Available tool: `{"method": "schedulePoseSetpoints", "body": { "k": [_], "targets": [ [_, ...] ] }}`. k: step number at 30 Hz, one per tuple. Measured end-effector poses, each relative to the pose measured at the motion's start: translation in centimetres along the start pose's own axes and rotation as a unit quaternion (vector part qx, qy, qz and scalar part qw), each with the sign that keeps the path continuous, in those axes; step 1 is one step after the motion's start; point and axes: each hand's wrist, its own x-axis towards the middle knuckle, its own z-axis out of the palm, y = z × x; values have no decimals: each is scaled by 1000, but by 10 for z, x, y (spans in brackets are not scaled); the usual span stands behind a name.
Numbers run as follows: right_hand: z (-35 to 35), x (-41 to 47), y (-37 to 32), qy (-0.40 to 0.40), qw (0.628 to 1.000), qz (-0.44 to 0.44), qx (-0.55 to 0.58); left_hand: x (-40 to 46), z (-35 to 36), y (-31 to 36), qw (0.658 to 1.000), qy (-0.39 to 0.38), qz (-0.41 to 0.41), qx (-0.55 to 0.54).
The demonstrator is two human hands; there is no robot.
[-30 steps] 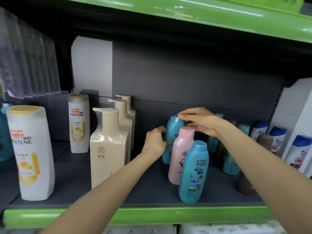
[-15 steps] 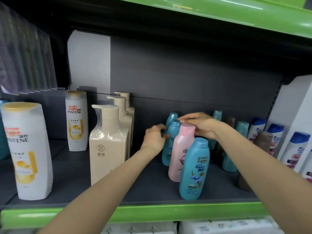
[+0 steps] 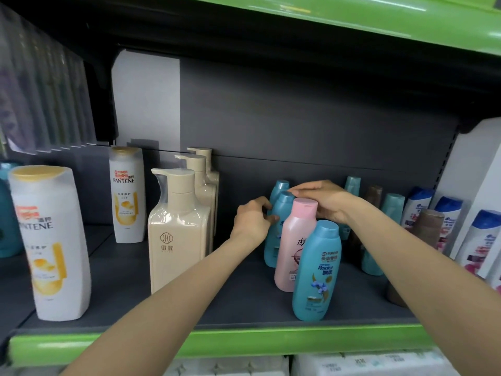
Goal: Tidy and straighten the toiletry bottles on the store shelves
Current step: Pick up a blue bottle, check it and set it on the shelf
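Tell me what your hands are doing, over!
Left hand grips the second teal bottle at its side. Right hand rests fingers on its cap. Pink bottle and front teal bottle crowd close in front.

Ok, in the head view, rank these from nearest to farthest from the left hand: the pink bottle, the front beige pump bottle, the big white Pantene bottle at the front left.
1. Pink bottle, just right of the left hand.
2. Front beige pump bottle, to its left.
3. Big white Pantene bottle, far left at the shelf front.
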Motion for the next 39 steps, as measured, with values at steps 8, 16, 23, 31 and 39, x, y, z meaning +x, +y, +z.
{"method": "schedulePoseSetpoints", "body": {
  "k": [8, 16, 23, 31, 39],
  "targets": [
    [-1, 2, -4, 17, 996, -45, -69, 6, -8, 15, 998, 10, -8, -61],
    [-9, 28, -6, 40, 976, -103, -185, 36, -12, 45, 995, -16, -82, -62],
    [-4, 69, 10, -2, 979, -101, -178, 41, -14, 46, 984, -66, -140, -89],
    [-2, 88, 18, 8, 978, -114, -174, 38, -16, 44, 974, -87, -173, -116],
    [-2, 74, 25, 46, 975, -148, -157, 34, -11, 40, 976, -56, -168, -123]
  ]
}}
